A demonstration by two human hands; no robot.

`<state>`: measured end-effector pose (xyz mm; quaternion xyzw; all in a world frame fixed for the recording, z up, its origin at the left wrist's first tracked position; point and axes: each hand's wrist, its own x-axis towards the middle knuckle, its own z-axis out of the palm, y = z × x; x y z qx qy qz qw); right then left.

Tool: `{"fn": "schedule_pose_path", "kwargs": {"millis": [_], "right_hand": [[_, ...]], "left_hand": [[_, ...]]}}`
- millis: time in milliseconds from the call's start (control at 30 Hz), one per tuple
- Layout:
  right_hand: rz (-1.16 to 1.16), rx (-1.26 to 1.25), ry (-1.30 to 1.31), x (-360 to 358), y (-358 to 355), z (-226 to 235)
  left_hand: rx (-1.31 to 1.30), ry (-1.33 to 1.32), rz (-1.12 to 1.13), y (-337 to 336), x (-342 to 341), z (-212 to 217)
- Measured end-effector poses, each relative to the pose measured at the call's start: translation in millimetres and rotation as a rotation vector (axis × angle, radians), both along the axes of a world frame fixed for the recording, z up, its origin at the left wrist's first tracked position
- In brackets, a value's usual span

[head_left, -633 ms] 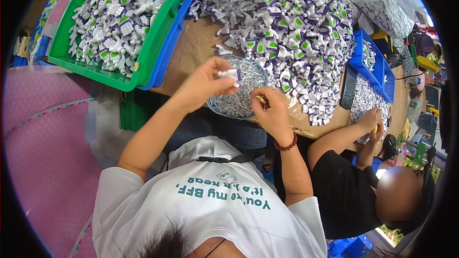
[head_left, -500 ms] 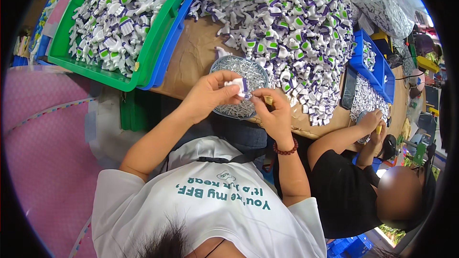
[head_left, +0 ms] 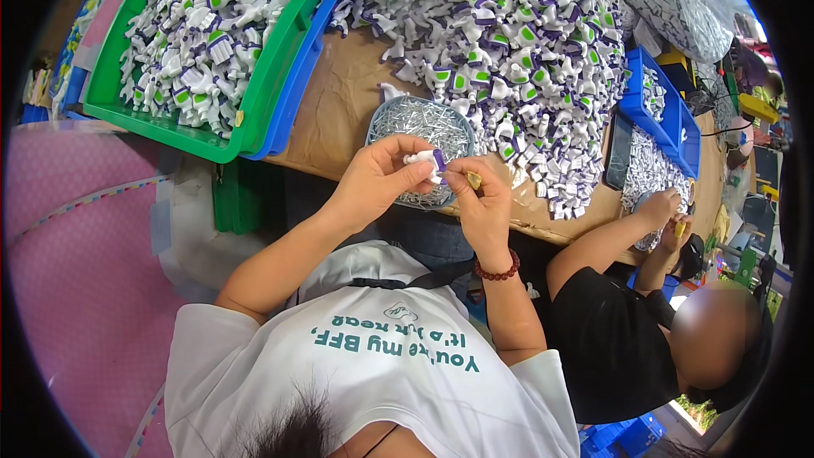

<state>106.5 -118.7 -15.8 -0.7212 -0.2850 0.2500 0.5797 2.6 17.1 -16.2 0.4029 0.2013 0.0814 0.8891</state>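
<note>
My left hand [head_left: 377,176] pinches a small white plastic part with a purple edge [head_left: 431,159] between thumb and fingers. It is held over the near side of a grey-blue tub [head_left: 470,125] of thin silvery metal pins [head_left: 422,121]. Close against the purple edge, my right hand [head_left: 482,208] has its thumb and forefinger pressed together. Whatever sits between those fingertips is too small to name. A short yellowish piece [head_left: 474,179] shows at the fingers of this hand; whether it is worn or gripped, I cannot tell.
A big heap of white, purple and green parts [head_left: 517,76] covers the brown-topped table [head_left: 326,102]. At left stands a green tray [head_left: 161,131] full of similar parts. On the right, a co-worker's hands [head_left: 666,216] work beside a blue divided bin [head_left: 678,140].
Both hands have shifted slightly downward, and the part in my left hand has tilted a little. My right fingertips stay close to its purple edge.
</note>
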Motion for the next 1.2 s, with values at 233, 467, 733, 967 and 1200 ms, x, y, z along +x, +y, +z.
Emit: {"fn": "schedule_pose_path", "kwargs": {"millis": [233,467,733,967,1200], "right_hand": [[-0.042,0.026,0.049,-2.2,3.7,3.5],[-0.113,0.219,0.306,-10.2,11.4,15.7],[-0.218,-0.163,-0.061,52.1,-26.7,8.3],[0.021,-0.453,-0.776,52.6,-32.4,-39.9],[-0.019,-0.466,-0.847,52.8,-25.6,-55.0]], "left_hand": [[0.098,-0.022,0.034,-2.8,0.2,-1.0],[0.061,-0.062,0.015,-4.1,3.2,-2.3],[-0.03,-0.014,0.168,9.9,3.3,-8.2],[0.023,0.013,0.112,9.9,2.4,-4.5],[0.07,0.013,0.032,5.2,0.3,-5.6]]}}
